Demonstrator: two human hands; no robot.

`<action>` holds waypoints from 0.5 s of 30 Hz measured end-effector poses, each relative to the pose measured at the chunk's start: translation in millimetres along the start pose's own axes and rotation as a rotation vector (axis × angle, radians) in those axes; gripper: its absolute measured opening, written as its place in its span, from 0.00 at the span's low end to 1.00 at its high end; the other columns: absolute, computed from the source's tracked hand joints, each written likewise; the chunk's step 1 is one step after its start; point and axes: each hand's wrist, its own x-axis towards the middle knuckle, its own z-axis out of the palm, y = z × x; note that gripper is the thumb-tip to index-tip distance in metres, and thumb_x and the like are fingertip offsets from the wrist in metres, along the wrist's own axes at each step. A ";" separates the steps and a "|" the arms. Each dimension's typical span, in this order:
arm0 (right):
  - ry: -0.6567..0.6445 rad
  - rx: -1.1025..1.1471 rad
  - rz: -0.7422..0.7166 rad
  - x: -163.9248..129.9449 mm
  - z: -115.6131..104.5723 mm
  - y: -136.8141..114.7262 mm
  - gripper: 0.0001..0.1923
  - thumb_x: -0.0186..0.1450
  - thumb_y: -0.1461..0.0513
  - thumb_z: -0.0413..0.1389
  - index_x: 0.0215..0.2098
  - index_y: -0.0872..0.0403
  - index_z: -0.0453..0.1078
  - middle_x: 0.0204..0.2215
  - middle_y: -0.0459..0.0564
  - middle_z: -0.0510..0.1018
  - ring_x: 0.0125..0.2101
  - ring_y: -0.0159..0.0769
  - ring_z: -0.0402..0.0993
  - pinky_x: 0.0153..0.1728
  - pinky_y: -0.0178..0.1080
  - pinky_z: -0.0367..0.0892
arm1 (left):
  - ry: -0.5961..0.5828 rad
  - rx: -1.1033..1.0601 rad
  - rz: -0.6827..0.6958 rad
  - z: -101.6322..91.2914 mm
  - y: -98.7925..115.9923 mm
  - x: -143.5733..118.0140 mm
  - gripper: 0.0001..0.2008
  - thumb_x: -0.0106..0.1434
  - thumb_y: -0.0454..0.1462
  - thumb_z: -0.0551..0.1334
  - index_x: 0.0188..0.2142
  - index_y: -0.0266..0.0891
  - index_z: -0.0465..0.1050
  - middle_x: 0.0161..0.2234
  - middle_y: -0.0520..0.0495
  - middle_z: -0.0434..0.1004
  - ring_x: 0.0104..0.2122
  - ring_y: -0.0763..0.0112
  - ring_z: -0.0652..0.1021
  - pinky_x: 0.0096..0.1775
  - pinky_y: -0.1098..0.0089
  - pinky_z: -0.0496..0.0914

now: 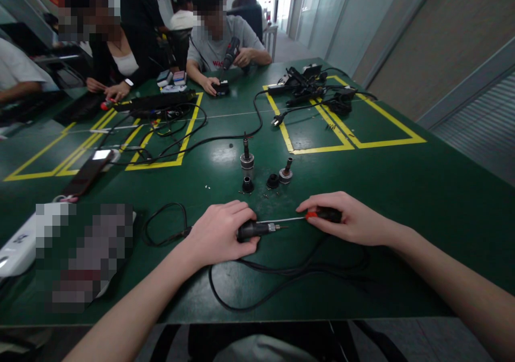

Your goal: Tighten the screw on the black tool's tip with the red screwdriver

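My left hand (223,232) is closed around a black corded handpiece (261,228) with a metal collar and a thin tip pointing right. In my right hand (358,222) is a screwdriver (330,214) with a black and red handle. Its long shaft points left and reaches close beside the handpiece; whether they touch I cannot tell. Beyond my hands stands a metal part with a shaft (247,161), a similar shorter one (285,175) leaning near it. Two black caps (248,185) and several tiny screws (265,196) lie between them and my hands.
A black cable (249,308) loops in front of my hands. A phone (90,173) and a white power strip (26,238) lie left, near a blurred-out object (92,255). Tangled cords (306,86) sit far right. Across the table, a person's hand holds a power drill (231,53).
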 end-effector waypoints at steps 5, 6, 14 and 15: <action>-0.008 0.019 0.019 1.3 -1.7 -1.7 0.14 0.74 0.56 0.58 0.49 0.53 0.83 0.37 0.53 0.89 0.33 0.39 0.84 0.34 0.37 0.74 | -0.004 -0.004 0.008 0.6 -0.3 0.4 0.06 0.64 0.38 0.68 0.39 0.41 0.75 0.35 0.51 0.80 0.34 0.66 0.79 0.34 0.68 0.68; -0.017 0.030 0.028 1.5 -2.0 -1.8 0.14 0.75 0.55 0.58 0.49 0.53 0.83 0.35 0.52 0.88 0.31 0.38 0.83 0.32 0.36 0.73 | -0.003 -0.003 0.010 0.8 -0.3 0.5 0.05 0.64 0.39 0.67 0.39 0.41 0.75 0.34 0.51 0.80 0.34 0.66 0.79 0.34 0.68 0.68; -0.056 0.047 0.022 2.3 -1.8 -2.5 0.15 0.77 0.55 0.55 0.50 0.53 0.82 0.31 0.50 0.86 0.29 0.37 0.80 0.31 0.37 0.71 | -0.004 0.008 0.036 1.3 -0.5 1.6 0.06 0.67 0.40 0.64 0.40 0.40 0.76 0.34 0.50 0.79 0.34 0.65 0.79 0.33 0.67 0.69; -0.048 0.028 0.006 2.2 -2.0 -3.0 0.14 0.76 0.56 0.57 0.50 0.53 0.81 0.33 0.51 0.86 0.30 0.37 0.81 0.33 0.37 0.72 | -0.001 0.009 0.038 1.3 -0.7 1.6 0.06 0.67 0.40 0.64 0.39 0.40 0.77 0.34 0.50 0.79 0.34 0.65 0.79 0.33 0.67 0.69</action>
